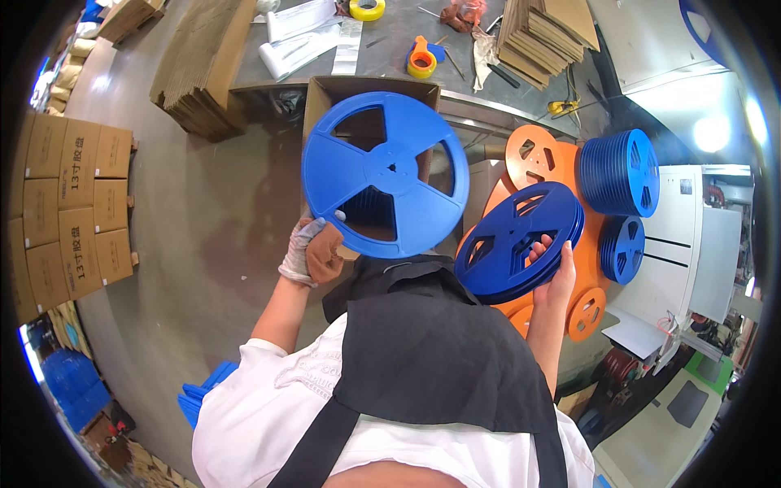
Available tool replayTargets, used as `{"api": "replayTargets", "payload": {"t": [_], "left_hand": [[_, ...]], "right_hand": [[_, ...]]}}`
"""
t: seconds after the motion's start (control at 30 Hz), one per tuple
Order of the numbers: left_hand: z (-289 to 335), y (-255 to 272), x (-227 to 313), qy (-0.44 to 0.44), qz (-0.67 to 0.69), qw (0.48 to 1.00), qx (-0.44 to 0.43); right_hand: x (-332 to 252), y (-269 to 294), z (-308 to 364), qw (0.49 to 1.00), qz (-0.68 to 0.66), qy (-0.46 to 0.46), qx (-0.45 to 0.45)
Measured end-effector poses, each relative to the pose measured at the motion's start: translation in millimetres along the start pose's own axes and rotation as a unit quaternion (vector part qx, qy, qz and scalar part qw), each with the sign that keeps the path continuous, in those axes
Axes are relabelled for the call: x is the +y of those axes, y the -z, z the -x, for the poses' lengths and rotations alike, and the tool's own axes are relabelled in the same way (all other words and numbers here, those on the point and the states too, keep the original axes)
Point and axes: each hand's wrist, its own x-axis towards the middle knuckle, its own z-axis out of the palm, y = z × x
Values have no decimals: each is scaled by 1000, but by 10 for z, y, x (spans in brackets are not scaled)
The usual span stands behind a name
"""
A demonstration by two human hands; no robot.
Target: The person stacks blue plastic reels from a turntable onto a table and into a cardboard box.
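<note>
A large blue plastic reel (392, 169) with three cut-out windows is above an open cardboard box (319, 93). At its lower left rim, my left hand (305, 254), in a pale glove, grips the edge, with a fingertip over the flange. A brown cloth (325, 254) is bunched against that hand. To the right, my bare right hand (556, 272) holds a tilted stack of darker blue reels (521, 207). Its fingers curl through a window of the top reel, and the palm is at the outer rim. More blue reels show through the large reel's lower window.
An orange round-ended surface (592, 244) at right carries upright blue reel stacks (622, 173) and orange reels (533, 154). Ahead, a grey workbench (382, 49) bears tape rolls (421, 62) and flat cardboard (541, 41). Packed cartons (77, 203) are stacked at left.
</note>
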Motion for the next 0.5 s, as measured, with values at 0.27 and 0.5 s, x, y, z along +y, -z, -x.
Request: {"api": "replayTargets", "payload": {"t": [0.27, 0.5], "left_hand": [[-856, 146, -298, -30, -218, 972, 83], [-1854, 71, -1016, -43, -351, 926, 130]], "right_hand": [[118, 106, 37, 997, 57, 43, 15], [169, 261, 16, 997, 66, 40, 26]]}}
